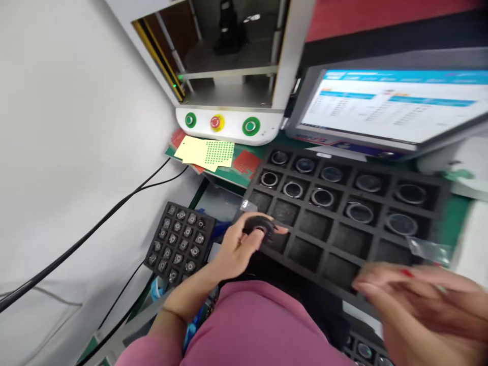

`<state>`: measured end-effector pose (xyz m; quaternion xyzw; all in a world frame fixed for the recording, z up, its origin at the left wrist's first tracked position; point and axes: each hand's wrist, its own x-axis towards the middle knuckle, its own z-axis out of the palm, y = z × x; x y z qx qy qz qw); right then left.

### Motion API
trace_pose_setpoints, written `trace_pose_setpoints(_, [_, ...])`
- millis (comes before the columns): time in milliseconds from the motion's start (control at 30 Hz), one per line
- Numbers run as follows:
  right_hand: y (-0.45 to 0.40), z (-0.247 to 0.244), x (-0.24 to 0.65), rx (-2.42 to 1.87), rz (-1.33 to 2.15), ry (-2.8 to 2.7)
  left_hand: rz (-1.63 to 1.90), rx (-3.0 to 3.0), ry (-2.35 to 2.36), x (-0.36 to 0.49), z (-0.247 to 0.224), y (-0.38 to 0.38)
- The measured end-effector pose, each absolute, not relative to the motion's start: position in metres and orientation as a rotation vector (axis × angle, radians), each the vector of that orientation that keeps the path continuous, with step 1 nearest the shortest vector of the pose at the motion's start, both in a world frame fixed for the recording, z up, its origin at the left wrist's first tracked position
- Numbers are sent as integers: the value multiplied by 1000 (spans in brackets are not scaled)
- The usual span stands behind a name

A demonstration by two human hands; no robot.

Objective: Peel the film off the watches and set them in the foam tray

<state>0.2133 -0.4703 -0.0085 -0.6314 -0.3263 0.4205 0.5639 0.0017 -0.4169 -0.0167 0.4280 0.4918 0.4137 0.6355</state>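
A round black part [260, 226] is gripped between the thumb and fingers of my left hand [236, 247], above the near left corner of a black foam tray [320, 229]. Ring-shaped parts with glass-like centres, such as one ring part [322, 196], sit in the tray's two far rows; the visible pockets nearer me hold nothing. My right hand [423, 305] is blurred, over the tray's near right side, with thumb and fingertips pressed together. What it holds, if anything, cannot be made out. A clear plastic piece [429, 250] lies at the tray's right edge.
A smaller black tray [179, 244] with many small parts stands at the left. Behind are a machine's button panel [232, 125], yellow sticker sheets [206, 152] and a monitor [392, 107]. Black cables [114, 208] run along the left. Another parts tray [364, 351] shows at the bottom.
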Motion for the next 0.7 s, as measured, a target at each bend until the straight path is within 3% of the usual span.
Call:
trace_pose_setpoints(333, [-465, 13, 218, -1034, 1311, -711, 582, 1531, 590, 50, 22, -415])
trace_pose_setpoints(700, [-471, 19, 230, -891, 1538, -536, 555, 1511, 618, 49, 20, -409])
